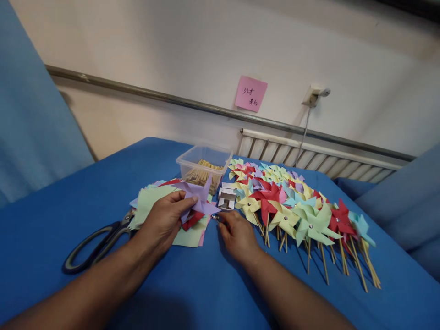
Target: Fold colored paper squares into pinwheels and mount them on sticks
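Note:
My left hand (164, 221) holds a folded purple paper pinwheel (199, 198) above a stack of coloured paper squares (154, 201). My right hand (237, 233) rests on the blue cloth just right of it, fingertips pinched on a small pin (216, 217) near the pinwheel's edge. A small white box (227, 199) sits just beyond the right hand.
Finished paper pinwheels on wooden sticks (295, 211) lie in rows to the right. A clear plastic tub of sticks (203, 168) stands behind. Black-handled scissors (98, 243) lie at the left. The blue-covered table (85, 183) meets a wall with a pink note (250, 93).

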Demonstrator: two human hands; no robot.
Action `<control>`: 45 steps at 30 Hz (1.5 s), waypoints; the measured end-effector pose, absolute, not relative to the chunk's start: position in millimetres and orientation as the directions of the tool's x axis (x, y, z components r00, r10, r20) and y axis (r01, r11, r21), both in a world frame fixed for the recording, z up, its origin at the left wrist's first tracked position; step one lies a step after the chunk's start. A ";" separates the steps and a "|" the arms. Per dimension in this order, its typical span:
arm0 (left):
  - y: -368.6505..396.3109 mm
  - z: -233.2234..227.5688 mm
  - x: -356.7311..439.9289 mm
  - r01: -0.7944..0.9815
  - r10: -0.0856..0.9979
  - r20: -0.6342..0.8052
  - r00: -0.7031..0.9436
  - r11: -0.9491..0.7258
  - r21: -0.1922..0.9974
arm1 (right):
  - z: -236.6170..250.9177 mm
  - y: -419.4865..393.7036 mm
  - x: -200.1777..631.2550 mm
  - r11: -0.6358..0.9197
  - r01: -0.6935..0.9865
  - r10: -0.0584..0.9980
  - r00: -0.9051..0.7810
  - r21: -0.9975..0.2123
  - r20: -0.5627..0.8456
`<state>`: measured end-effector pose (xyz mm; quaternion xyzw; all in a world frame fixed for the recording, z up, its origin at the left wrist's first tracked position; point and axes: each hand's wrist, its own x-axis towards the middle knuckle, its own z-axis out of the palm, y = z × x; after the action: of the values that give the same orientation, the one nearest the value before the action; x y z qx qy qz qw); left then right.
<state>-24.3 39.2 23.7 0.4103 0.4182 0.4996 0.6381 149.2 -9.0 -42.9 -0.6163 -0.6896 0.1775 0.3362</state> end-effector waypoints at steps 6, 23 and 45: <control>34.8 21.8 -20.4 -0.271 0.981 -0.133 0.144 0.169 0.948 | -32.3 -8.2 143.8 0.137 0.857 0.982 -0.052 -0.497 0.180; 31.1 19.7 -18.9 -0.261 0.982 -0.147 0.118 0.174 0.950 | -38.1 -9.9 147.4 0.111 0.833 0.979 0.002 -0.543 0.203; 25.6 20.6 -16.7 -0.245 0.978 -0.152 0.146 0.184 0.952 | -38.5 -6.6 147.3 0.136 0.835 0.981 -0.037 -0.534 0.192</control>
<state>-16.7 25.6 20.6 0.4169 0.4395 0.4838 0.6316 147.3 -6.6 -38.5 -0.6423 -0.7066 0.1390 0.2624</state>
